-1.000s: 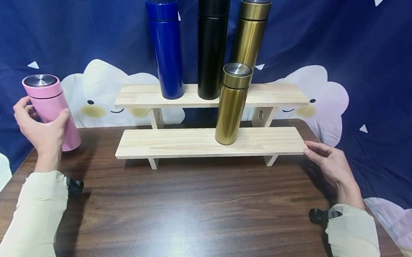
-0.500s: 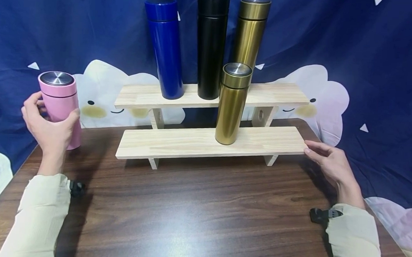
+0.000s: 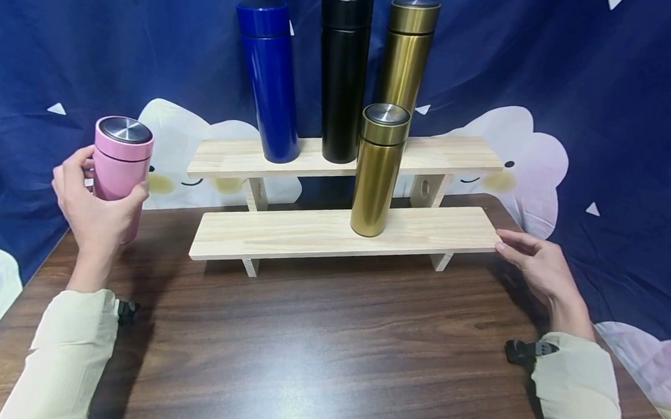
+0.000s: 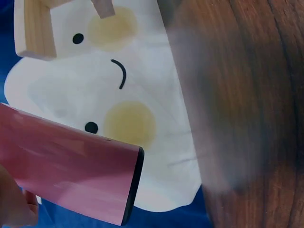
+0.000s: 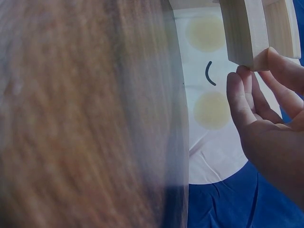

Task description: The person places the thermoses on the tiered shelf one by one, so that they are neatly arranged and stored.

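Note:
In the head view my left hand [image 3: 96, 205] grips a pink thermos flask [image 3: 121, 169] with a silver-topped lid at the left. The left wrist view shows the dark base of this pink flask [image 4: 71, 166] off the brown table. My right hand [image 3: 538, 271] pinches the right end of the lower board of a two-tier wooden shelf [image 3: 289, 232], thumb and fingers at its corner in the right wrist view. A short gold flask [image 3: 377, 186] stands on that lower board. On the upper board stand a blue flask [image 3: 272, 94], a black flask [image 3: 343, 91] and a tall gold flask [image 3: 408, 56].
The brown wood-grain table [image 3: 318, 346] spreads in front of the shelf. Behind hangs a dark blue cloth [image 3: 168, 46] with white clouds and small triangles. Bare board lies on both sides of the short gold flask.
My left hand has carried the pink flask to the right, toward the shelf, and the flask has become more upright. My right hand stays at the shelf's end.

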Available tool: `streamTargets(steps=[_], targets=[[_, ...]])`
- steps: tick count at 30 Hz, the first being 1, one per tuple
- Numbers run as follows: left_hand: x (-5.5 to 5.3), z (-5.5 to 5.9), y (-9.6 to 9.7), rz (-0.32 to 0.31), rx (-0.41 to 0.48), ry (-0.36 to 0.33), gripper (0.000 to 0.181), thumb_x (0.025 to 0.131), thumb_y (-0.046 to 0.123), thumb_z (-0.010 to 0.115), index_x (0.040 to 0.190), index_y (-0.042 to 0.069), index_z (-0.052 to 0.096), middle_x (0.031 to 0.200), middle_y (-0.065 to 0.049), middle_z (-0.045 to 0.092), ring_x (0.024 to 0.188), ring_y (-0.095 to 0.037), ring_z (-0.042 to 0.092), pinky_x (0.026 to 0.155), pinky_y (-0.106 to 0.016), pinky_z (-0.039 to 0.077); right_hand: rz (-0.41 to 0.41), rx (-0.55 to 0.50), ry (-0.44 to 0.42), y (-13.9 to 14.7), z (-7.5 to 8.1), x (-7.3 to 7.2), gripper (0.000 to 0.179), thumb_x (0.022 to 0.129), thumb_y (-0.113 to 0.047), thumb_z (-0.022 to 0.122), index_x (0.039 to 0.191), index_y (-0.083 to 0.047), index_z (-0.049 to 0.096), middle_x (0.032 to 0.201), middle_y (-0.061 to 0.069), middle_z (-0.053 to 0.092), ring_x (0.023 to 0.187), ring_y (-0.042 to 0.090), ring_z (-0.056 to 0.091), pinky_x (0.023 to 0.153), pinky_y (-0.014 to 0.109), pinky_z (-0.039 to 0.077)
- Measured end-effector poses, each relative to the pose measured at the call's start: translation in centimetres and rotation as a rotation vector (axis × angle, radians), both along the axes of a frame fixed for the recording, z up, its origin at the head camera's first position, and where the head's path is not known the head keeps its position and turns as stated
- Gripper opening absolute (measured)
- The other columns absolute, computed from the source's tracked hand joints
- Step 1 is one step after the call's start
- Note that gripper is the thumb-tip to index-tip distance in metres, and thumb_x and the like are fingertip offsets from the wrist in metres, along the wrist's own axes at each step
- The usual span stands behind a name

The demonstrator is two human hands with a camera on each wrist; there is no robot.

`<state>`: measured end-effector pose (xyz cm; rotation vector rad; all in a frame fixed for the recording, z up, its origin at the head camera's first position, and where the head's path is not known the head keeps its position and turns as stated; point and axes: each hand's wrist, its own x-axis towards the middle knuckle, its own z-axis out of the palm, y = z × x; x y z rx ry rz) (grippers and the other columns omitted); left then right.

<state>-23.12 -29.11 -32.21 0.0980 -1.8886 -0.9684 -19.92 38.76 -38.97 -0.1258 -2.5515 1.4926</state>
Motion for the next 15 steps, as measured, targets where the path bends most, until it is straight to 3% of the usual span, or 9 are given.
streamTargets(steps=[8,15], targets=[[0.8,1.6,2.3,-0.047,-0.017,0.029,0.07,0.066,0.015,0.081,0.134,0.022,0.064,0.106,0.028,0.044,0.112,0.001,0.04,0.09,-0.024,0.03,0.015,-0.056,0.011,0.0,0.2,0.1,0.051,0.095,-0.018,0.073,0.136,0.009,0.057,0.093,-0.029,0.066,0.091,-0.013,0.059,0.078,0.007,0.044],[1.0,1.5,2.6,-0.058,-0.053,0.009,0.072,0.065,0.019,0.084,0.134,0.022,0.064,0.108,0.029,0.043,0.114,-0.002,0.041,0.093,-0.028,0.031,0.011,-0.052,0.011,-0.1,0.2,0.2,0.051,0.095,-0.018,0.073,0.135,0.009,0.058,0.091,-0.029,0.066,0.089,-0.013,0.059,0.078,0.007,0.045]])
